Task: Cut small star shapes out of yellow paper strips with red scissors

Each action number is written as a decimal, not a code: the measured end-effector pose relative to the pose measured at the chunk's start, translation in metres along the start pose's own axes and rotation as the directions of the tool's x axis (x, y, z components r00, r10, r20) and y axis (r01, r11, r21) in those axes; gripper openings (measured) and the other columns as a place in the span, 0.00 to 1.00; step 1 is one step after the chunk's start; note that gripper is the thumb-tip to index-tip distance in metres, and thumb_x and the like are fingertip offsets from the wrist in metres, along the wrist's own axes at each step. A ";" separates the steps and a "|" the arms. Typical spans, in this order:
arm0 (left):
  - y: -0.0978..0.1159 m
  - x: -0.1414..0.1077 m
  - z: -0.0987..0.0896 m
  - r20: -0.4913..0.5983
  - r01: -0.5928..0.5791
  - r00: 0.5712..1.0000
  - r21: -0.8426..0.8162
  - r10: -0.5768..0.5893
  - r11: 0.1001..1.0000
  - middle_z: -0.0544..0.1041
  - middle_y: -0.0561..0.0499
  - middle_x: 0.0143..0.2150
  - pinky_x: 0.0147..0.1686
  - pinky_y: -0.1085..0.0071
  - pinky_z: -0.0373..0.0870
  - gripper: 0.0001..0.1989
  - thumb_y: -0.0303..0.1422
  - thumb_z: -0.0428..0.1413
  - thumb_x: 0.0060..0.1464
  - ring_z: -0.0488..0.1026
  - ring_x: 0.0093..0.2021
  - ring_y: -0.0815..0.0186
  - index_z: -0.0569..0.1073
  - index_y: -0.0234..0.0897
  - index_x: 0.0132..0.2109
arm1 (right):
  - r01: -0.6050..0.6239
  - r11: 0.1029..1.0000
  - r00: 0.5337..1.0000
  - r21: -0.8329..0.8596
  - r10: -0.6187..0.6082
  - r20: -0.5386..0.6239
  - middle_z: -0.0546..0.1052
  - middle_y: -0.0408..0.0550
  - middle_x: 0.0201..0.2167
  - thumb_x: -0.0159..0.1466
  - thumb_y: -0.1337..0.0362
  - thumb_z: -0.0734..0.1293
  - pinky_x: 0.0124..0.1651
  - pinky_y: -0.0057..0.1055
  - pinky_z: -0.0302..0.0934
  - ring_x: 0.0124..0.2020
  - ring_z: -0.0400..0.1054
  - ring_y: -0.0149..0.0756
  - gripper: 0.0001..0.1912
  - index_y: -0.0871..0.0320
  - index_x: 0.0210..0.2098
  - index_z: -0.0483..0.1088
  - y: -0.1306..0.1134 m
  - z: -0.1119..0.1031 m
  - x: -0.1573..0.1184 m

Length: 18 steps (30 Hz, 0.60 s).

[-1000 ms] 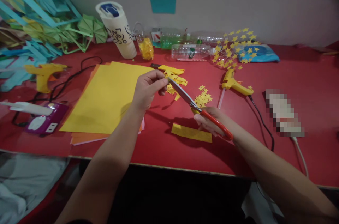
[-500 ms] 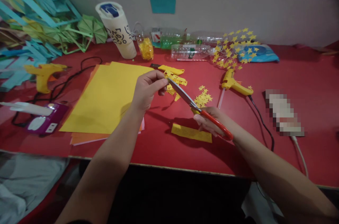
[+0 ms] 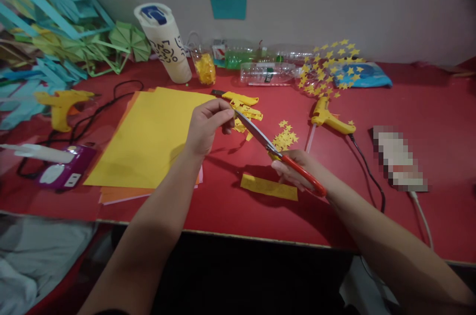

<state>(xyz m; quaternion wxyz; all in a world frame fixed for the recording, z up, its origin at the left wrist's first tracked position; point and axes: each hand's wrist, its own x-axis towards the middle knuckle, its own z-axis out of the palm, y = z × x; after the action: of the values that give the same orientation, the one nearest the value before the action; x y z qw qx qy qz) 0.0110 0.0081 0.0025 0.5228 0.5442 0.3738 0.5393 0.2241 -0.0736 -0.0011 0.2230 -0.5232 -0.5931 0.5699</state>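
My right hand point(image 3: 293, 168) is closed round the red handles of the scissors point(image 3: 256, 130), whose blades point up and left. The blade tips meet the fingertips of my left hand point(image 3: 213, 124), which is pinched; what it holds, if anything, is too small to make out. A yellow paper strip point(image 3: 269, 187) lies on the red table below the scissors. Beside the blades sits a small pile of yellow paper stars point(image 3: 285, 137). Yellow paper scraps point(image 3: 253, 113) lie behind my left fingers, near a yellow cutter point(image 3: 241, 98).
Yellow sheets point(image 3: 148, 136) lie stacked at left, near a glue gun point(image 3: 65, 104) and purple box point(image 3: 65, 171). A tumbler point(image 3: 165, 44), bottles point(image 3: 267, 74) and a star cluster point(image 3: 316, 74) stand behind. At right are another glue gun point(image 3: 330, 119) and a phone point(image 3: 399, 158).
The scissors' red handles have shifted very slightly, as if closing a little. Both hands are otherwise in almost the same places.
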 end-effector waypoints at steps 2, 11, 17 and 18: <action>0.001 0.000 0.001 -0.014 -0.013 1.000 -0.011 0.012 1.000 0.69 0.56 0.17 0.18 0.78 0.65 0.04 0.30 0.58 0.43 0.64 0.17 0.76 0.71 0.36 0.24 | 0.000 1.000 1.000 -0.004 0.000 0.001 0.56 0.30 0.09 0.53 0.38 0.69 0.28 0.32 0.68 0.10 0.52 0.23 0.28 0.54 0.19 0.57 0.002 0.000 0.001; 0.000 0.000 0.003 -0.012 -0.029 1.000 -0.040 0.029 0.999 0.70 0.58 0.17 0.17 0.79 0.64 0.03 0.29 0.59 0.40 0.64 0.17 0.77 0.72 0.36 0.25 | 0.051 0.999 0.999 0.003 -0.051 -0.002 0.57 0.32 0.10 0.54 0.34 0.65 0.26 0.30 0.65 0.11 0.52 0.23 0.30 0.55 0.20 0.59 0.015 0.003 0.005; -0.002 -0.001 0.005 -0.004 -0.053 0.999 0.004 0.053 0.999 0.69 0.58 0.17 0.17 0.79 0.65 0.05 0.30 0.60 0.41 0.64 0.17 0.77 0.71 0.36 0.24 | 0.027 1.000 1.000 -0.014 -0.027 -0.001 0.58 0.32 0.08 0.53 0.33 0.64 0.16 0.26 0.54 0.09 0.51 0.23 0.31 0.55 0.21 0.60 0.018 0.004 0.006; -0.002 -0.001 0.005 -0.001 -0.062 0.998 0.008 0.062 0.998 0.69 0.58 0.17 0.17 0.79 0.65 0.05 0.30 0.60 0.41 0.64 0.17 0.77 0.71 0.36 0.24 | 0.028 1.000 1.000 -0.011 -0.028 -0.002 0.58 0.32 0.08 0.53 0.32 0.64 0.15 0.26 0.53 0.09 0.51 0.22 0.31 0.55 0.21 0.59 0.020 0.005 0.007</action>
<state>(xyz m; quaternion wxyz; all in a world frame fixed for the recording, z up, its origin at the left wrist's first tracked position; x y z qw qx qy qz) 0.0160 0.0066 0.0009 0.5035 0.5572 0.3594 0.5539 0.2252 -0.0736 -0.0227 0.2288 -0.5164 -0.6034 0.5629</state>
